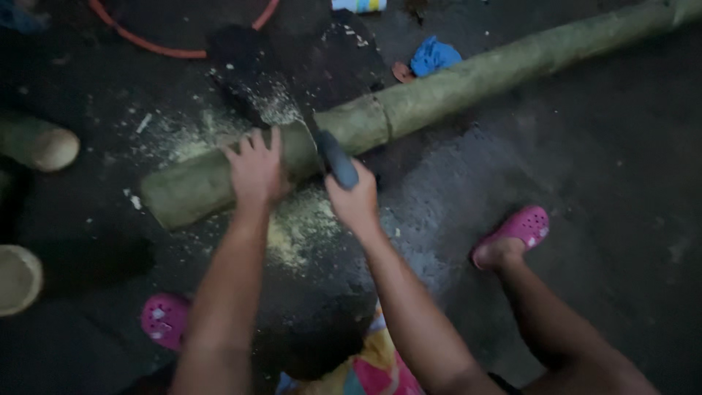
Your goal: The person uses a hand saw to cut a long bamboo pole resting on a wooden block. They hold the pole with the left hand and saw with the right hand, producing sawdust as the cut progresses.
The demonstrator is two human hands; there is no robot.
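A long green bamboo pole lies across the dark floor from lower left to upper right. My left hand presses flat on its near end, fingers spread over the top. My right hand is closed around the dark grey handle of a saw, whose blade sits in a cut across the pole just right of my left hand. Pale sawdust lies under and behind the cut.
Cut bamboo pieces lie at the left edge and lower left. My feet wear pink clogs. A blue cloth and an orange hose lie beyond the pole.
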